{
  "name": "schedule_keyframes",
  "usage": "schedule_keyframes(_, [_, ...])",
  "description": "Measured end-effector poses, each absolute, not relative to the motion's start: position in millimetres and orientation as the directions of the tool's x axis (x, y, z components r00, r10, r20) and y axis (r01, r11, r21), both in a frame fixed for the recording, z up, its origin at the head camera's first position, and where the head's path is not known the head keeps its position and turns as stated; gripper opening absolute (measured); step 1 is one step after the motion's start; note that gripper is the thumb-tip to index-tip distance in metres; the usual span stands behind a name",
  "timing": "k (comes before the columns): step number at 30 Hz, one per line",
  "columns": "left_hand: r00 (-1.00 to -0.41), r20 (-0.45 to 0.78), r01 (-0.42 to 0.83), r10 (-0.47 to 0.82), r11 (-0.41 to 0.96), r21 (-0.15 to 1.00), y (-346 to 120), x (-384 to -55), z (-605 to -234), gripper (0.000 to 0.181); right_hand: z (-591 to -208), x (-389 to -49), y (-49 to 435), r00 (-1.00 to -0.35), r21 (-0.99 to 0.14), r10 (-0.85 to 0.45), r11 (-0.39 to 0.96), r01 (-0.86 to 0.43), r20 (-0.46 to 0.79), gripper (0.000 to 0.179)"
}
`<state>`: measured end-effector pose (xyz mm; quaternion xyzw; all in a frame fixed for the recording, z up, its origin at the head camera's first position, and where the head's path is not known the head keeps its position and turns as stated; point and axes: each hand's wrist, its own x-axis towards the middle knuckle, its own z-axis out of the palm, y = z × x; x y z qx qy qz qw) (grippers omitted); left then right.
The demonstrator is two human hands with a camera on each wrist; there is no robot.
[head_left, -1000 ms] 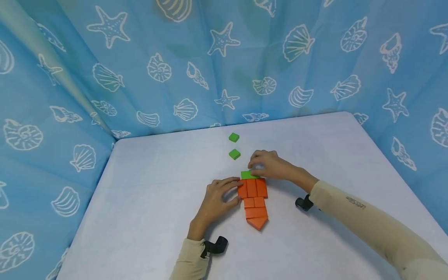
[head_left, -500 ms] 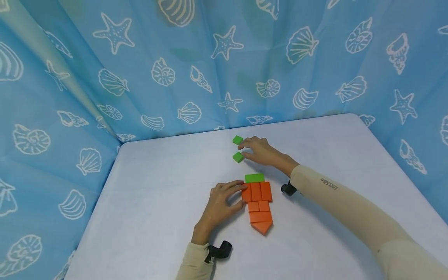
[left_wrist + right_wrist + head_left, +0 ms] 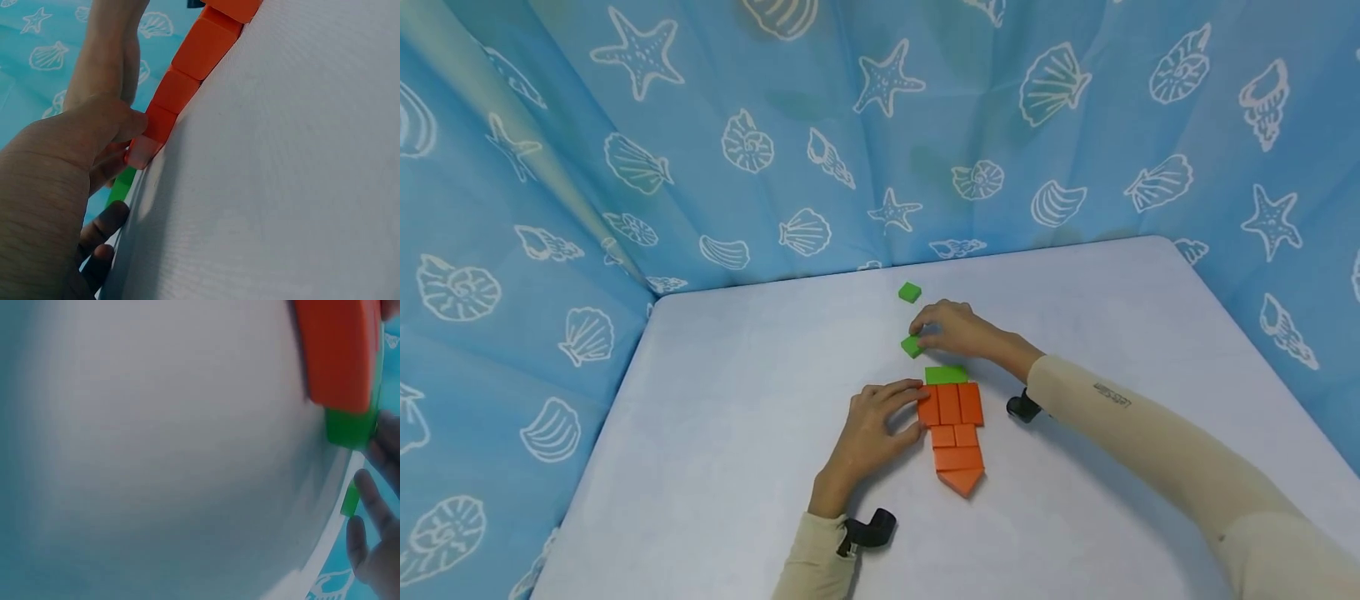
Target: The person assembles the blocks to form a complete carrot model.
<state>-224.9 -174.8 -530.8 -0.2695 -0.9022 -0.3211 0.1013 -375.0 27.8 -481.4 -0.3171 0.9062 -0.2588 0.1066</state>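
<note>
Orange blocks (image 3: 950, 404) lie flat together on the white table, ending in a pointed block (image 3: 961, 481) at the near end. A long green block (image 3: 946, 375) lies against their far edge. My left hand (image 3: 868, 429) holds the leftmost orange block (image 3: 928, 408), index finger at its far end, thumb at its near end. The left wrist view shows that thumb against the orange side (image 3: 161, 124). Beyond the long block, my right hand (image 3: 958, 329) pinches a small green block (image 3: 911, 347), partly hidden by its fingers. The right wrist view cuts off most of that hand (image 3: 378, 550).
Another small green block (image 3: 910, 292) lies near the table's back edge, behind my right hand. A blue curtain (image 3: 820, 158) with white shells and starfish surrounds the table (image 3: 722, 417). Each wrist wears a black camera (image 3: 872, 530).
My right hand has left the long green block, moved away to the small green blocks, and drawn the nearer one slightly toward me. My left hand stays at the orange blocks.
</note>
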Motion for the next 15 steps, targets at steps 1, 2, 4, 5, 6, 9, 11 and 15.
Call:
schedule_keyframes(1, [-0.836, 0.351, 0.548, 0.422, 0.652, 0.524, -175.0, -225.3, -530.2, 0.041, -481.2, -372.5, 28.4, -0.775, -0.536, -0.632, 0.664, -0.521, -0.029, 0.023])
schedule_keyframes(2, [-0.838, 0.347, 0.546, 0.422, 0.655, 0.523, -175.0, -225.6, -529.9, 0.041, -480.8, -369.9, 29.2, -0.774, -0.539, -0.633, 0.662, -0.520, -0.030, 0.023])
schedule_keyframes(4, [-0.844, 0.332, 0.536, 0.421, 0.661, 0.525, -174.8, -225.8, -529.0, 0.041, -480.9, -365.2, 30.8, -0.770, -0.544, -0.638, 0.655, -0.525, -0.025, 0.024])
schedule_keyframes(5, [-0.847, 0.327, 0.532, 0.420, 0.663, 0.526, -174.7, -225.9, -528.7, 0.041, -481.3, -363.2, 31.6, -0.768, -0.547, -0.640, 0.651, -0.527, -0.022, 0.024])
schedule_keyframes(6, [-0.849, 0.322, 0.529, 0.419, 0.664, 0.529, -174.5, -225.6, -528.5, 0.041, -482.2, -361.6, 32.5, -0.765, -0.546, -0.643, 0.648, -0.531, -0.020, 0.024])
schedule_keyframes(9, [-0.852, 0.313, 0.524, 0.421, 0.667, 0.529, -173.7, -224.7, -528.2, 0.042, -484.1, -357.0, 34.9, -0.756, -0.549, -0.654, 0.639, -0.538, -0.021, 0.024])
schedule_keyframes(11, [-0.849, 0.318, 0.529, 0.423, 0.664, 0.529, -174.3, -224.4, -528.3, 0.042, -484.8, -355.1, 35.7, -0.748, -0.546, -0.663, 0.636, -0.546, -0.025, 0.023])
schedule_keyframes(15, [-0.840, 0.334, 0.542, 0.428, 0.655, 0.527, -174.6, -224.4, -528.4, 0.041, -481.8, -351.0, 38.5, -0.740, -0.534, -0.671, 0.641, -0.550, -0.043, 0.024])
